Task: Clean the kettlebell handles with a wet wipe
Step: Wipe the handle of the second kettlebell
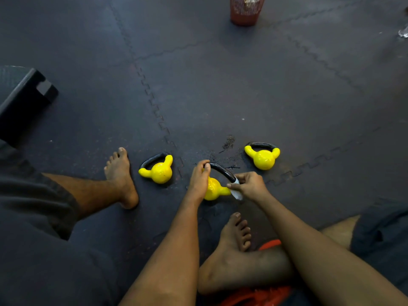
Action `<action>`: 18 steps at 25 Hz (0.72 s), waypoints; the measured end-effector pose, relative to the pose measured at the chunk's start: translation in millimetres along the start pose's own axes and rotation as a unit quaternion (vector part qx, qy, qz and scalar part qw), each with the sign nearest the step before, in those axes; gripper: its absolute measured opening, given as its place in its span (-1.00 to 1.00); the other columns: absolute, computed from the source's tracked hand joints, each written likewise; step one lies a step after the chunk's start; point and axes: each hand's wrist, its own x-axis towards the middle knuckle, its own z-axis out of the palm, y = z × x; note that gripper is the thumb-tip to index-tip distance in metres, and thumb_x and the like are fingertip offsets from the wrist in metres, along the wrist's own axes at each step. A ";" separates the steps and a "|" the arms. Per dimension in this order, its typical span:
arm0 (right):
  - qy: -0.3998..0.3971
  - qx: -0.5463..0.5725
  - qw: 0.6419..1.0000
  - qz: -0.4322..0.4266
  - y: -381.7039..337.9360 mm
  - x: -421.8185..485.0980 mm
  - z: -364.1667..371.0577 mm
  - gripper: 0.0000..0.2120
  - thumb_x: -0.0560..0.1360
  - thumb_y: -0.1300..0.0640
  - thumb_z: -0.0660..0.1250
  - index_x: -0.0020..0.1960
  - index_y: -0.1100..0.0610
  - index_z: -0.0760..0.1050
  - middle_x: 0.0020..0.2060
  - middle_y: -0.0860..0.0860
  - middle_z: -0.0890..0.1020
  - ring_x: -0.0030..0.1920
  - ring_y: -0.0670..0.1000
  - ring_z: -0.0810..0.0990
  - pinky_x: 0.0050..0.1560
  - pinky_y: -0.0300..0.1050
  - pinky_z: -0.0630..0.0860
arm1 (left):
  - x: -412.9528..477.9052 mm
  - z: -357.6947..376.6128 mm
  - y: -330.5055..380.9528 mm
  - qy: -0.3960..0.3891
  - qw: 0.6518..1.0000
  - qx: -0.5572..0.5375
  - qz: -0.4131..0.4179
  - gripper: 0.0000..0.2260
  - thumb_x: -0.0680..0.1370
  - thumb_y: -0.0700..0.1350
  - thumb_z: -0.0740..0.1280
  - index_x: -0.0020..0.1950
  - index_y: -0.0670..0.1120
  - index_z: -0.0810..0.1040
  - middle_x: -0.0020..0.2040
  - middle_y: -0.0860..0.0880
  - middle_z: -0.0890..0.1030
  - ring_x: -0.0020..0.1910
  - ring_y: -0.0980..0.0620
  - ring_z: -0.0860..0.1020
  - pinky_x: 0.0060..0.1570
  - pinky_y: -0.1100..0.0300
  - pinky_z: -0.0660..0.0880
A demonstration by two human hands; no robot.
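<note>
Three small yellow kettlebells with black handles lie on the dark floor mat. The middle kettlebell (213, 188) sits right in front of me. My left hand (198, 180) grips the left end of its black handle (220, 170). My right hand (249, 184) pinches a white wet wipe (236, 192) wrapped round the handle's right end. Another kettlebell (158, 171) lies to the left by my foot, and the third kettlebell (263, 157) lies to the right, both untouched.
A red mesh bin (245, 9) stands far back on the mat. A black bench or step (24, 100) is at the left. My bare feet (121, 177) and legs flank the kettlebells. A wet patch (228, 143) marks the mat behind them. Something orange (265, 292) lies under my leg.
</note>
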 end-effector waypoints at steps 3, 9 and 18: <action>-0.112 0.151 0.982 0.029 17.1 -9.5 -8.5 -0.88 0.38 0.27 0.52 -0.09 0.20 0.68 -0.28 0.03 0.68 -0.24 -0.11 0.58 -0.13 -0.13 0.51 | 3.0 8.0 -1.7 -0.055 0.998 0.020 0.000 -0.71 0.65 0.03 0.07 0.26 0.02 0.49 0.28 -0.13 0.49 0.30 -0.06 0.44 0.35 0.01 0.34; -0.043 0.238 0.969 0.039 4.8 -14.6 5.7 -0.82 0.41 0.31 0.48 0.01 0.29 0.63 -0.27 0.03 0.70 -0.26 -0.10 0.60 -0.21 -0.18 0.53 | -2.8 6.6 -6.1 -0.048 0.996 0.024 -0.076 -0.43 0.54 -0.26 0.30 0.52 -0.04 0.18 0.43 -0.10 0.36 0.38 -0.10 0.36 0.33 0.10 0.29; 0.214 0.015 0.975 0.054 -10.5 -25.2 27.4 -0.84 0.34 0.08 0.55 -0.13 0.13 0.68 -0.39 0.02 0.62 -0.28 -0.02 0.58 -0.33 -0.24 0.38 | -3.7 15.8 -14.5 -0.045 0.990 0.121 -0.064 -0.31 0.43 -0.16 0.46 0.47 -0.06 0.20 0.36 -0.17 0.38 0.34 -0.15 0.35 0.29 0.05 0.34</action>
